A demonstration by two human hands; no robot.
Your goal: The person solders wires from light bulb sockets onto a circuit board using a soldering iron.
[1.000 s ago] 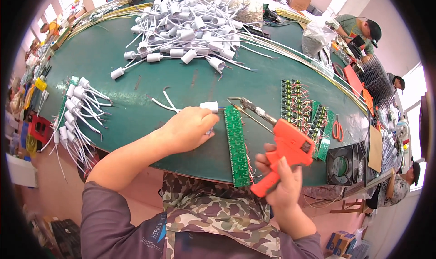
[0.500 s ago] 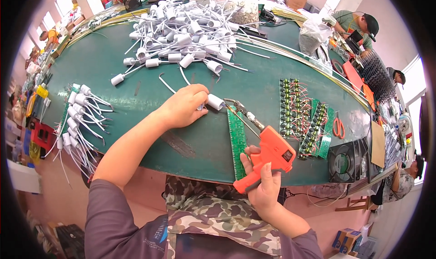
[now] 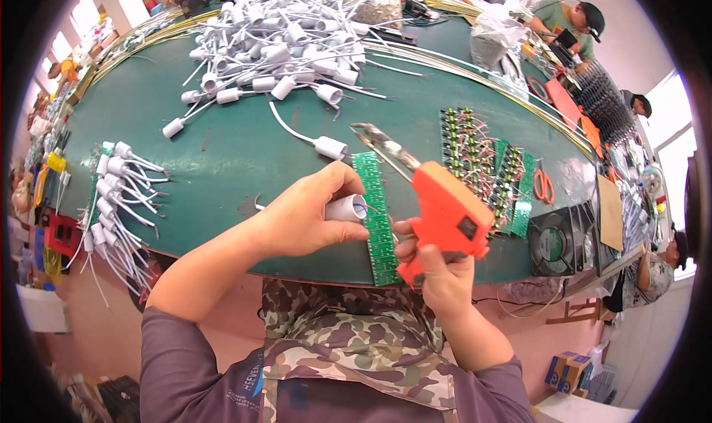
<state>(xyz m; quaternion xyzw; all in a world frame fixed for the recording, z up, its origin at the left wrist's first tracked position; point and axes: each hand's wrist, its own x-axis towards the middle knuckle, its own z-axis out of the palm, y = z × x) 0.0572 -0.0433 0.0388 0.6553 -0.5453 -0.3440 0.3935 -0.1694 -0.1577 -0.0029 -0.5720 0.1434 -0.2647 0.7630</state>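
My left hand is closed around a white cylindrical lamp socket, its open end with thin coloured wires facing the green circuit board strip. The board lies lengthwise near the table's front edge. In my right hand is an orange soldering gun, fingers wrapped round its handle. Its metal tip points up and left, above the board's far end. A second white socket with a white cable lies at that far end, its wires at the board's edge. The soldering gun's trigger is mostly hidden by my fingers.
A heap of white sockets covers the far table. At left hangs a board with several sockets over the edge. To the right are boards with components, orange-red scissors and a black fan. Co-workers sit beyond.
My left hand has moved nearer to me with a socket, now beside the board's middle. The other socket stays at the board's far end. The soldering gun has risen slightly; the view has shifted.
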